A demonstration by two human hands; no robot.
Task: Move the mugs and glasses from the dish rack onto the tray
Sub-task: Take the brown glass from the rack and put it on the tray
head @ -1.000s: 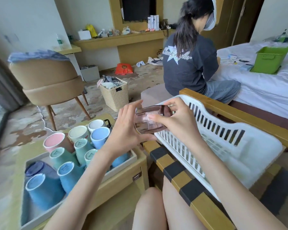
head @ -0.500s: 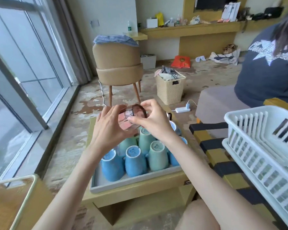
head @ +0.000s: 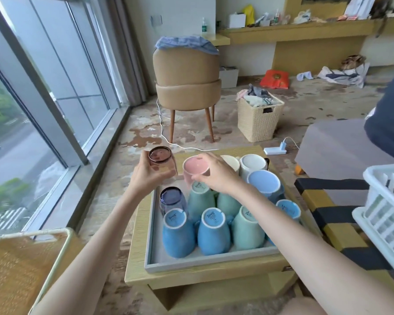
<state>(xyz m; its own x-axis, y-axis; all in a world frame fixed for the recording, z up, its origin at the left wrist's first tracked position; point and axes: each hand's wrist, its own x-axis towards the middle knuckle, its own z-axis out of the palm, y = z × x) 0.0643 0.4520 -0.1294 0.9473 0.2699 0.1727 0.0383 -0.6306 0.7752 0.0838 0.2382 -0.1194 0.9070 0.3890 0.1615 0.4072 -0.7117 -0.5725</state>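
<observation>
1. The left hand (head: 146, 176) is gripping a brown glass (head: 160, 163), fingers and thumb curling round its side.
2. The brown glass is being held base up, just beside the far left corner of the tray (head: 205, 262). The hand is hiding its lower end, so I cannot tell whether it is touching anything below.
3. The right hand (head: 218, 176) is reaching over the tray and clamping its bent fingers on the upturned base of a pink mug (head: 195, 167).
4. The pink mug is standing upside down at the far left of the tray, just beside the brown glass and next to a cream mug (head: 231, 161).
5. Other mugs (head: 179, 235), blue, green and white, are sitting upside down in rows on the tray, touching or nearly touching one another.
6. A blue glass (head: 172, 198) is standing base up at the tray's left edge, between the pink mug and the near row.
7. The tray is lying on a low wooden table (head: 137, 258).
8. The white rack (head: 387, 212) is sitting at the right edge, well apart from both hands.
</observation>
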